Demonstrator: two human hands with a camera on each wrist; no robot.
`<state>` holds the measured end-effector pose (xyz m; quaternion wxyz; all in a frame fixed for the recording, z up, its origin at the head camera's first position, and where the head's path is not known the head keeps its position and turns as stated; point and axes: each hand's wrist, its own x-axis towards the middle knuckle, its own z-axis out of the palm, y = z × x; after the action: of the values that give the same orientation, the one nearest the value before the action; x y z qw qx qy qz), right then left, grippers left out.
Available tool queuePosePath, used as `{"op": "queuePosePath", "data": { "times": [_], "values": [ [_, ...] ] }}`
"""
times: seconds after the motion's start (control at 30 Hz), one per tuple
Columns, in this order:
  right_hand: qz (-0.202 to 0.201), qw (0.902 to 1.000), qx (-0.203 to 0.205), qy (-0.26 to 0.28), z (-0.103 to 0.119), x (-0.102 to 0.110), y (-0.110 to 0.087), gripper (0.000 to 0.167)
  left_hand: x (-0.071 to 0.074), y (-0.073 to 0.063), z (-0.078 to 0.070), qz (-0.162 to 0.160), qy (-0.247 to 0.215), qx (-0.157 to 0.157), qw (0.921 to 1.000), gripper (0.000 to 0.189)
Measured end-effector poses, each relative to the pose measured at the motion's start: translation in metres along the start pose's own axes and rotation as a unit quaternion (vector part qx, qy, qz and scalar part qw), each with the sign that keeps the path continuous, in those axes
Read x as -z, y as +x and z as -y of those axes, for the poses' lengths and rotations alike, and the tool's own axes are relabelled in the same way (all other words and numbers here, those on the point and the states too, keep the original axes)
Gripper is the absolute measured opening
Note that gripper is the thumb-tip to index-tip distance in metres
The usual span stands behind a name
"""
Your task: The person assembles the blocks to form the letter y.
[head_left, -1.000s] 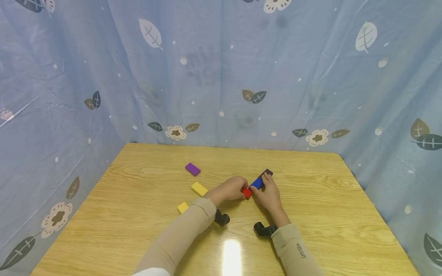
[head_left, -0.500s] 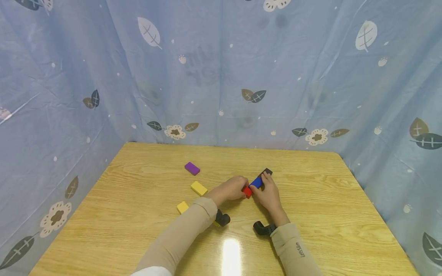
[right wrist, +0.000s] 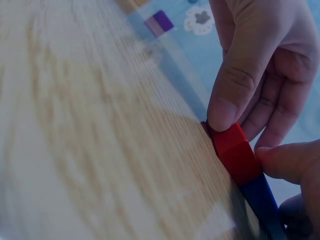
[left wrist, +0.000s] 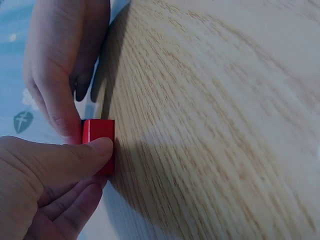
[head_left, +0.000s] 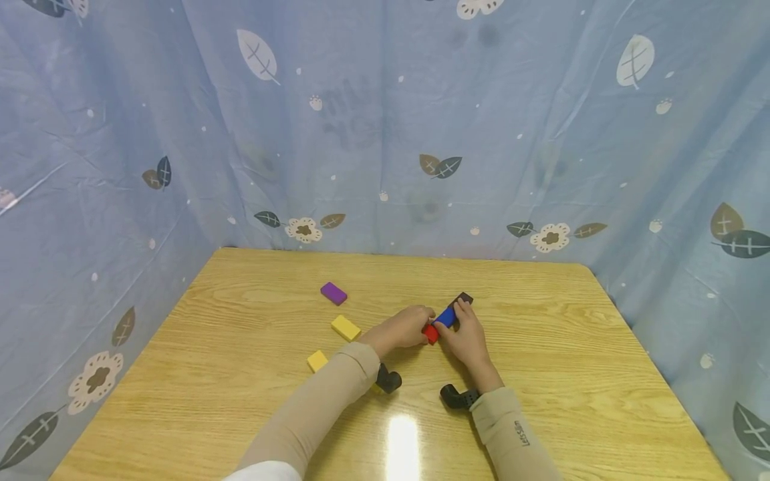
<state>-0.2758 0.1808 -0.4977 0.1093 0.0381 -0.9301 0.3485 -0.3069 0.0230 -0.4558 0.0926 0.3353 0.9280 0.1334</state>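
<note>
Clearly, one red block (head_left: 430, 334), one blue block (head_left: 445, 317).

Blue leaf-print curtain (head_left: 361, 67) behind wooden table (head_left: 553, 347)

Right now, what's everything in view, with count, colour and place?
table: one, light wood, lower centre
curtain: at least one, patterned blue, behind table
purple block: one, purple, table's back left
yellow blocks: at least two, yellow, nearer than purple block
dark block: one, blackish, right of centre
blue block: one, blue, beside dark block
red block: one, red, touching blue block
wrist cameras: two, black, on wrists
sleeves: two, tan, on forearms
white cloth: one, white, bottom edge
left hand: one, bare, pinching red block
right hand: one, bare, on blue block
</note>
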Motion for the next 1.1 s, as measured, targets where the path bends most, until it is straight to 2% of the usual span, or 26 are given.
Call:
{"op": "queuePosePath", "data": {
  "times": [0.23,0.37,0.7,1.1],
  "values": [
    [0.001,1.0000,0.003,-0.003,-0.0011,-0.0003,-0.0003,0.071,0.0009,0.0008,-0.0021,0.004,-0.007,0.000,1.0000,0.048],
    [0.004,1.0000,0.007,-0.003,-0.0009,0.0015,-0.0015,0.072,-0.0002,0.0028,-0.0008,0.001,-0.017,-0.001,0.9999,0.041],
    [0.058,0.9982,0.003,0.013,-0.0047,0.0041,-0.0003,0.081,-0.0022,0.0052,0.0036,0.000,-0.027,-0.005,0.9996,0.040],
    [0.054,0.9983,0.006,0.019,-0.0048,0.0050,-0.0029,0.082,-0.0038,0.0049,0.0041,-0.002,-0.040,-0.005,0.9992,0.039]
  ]
}}
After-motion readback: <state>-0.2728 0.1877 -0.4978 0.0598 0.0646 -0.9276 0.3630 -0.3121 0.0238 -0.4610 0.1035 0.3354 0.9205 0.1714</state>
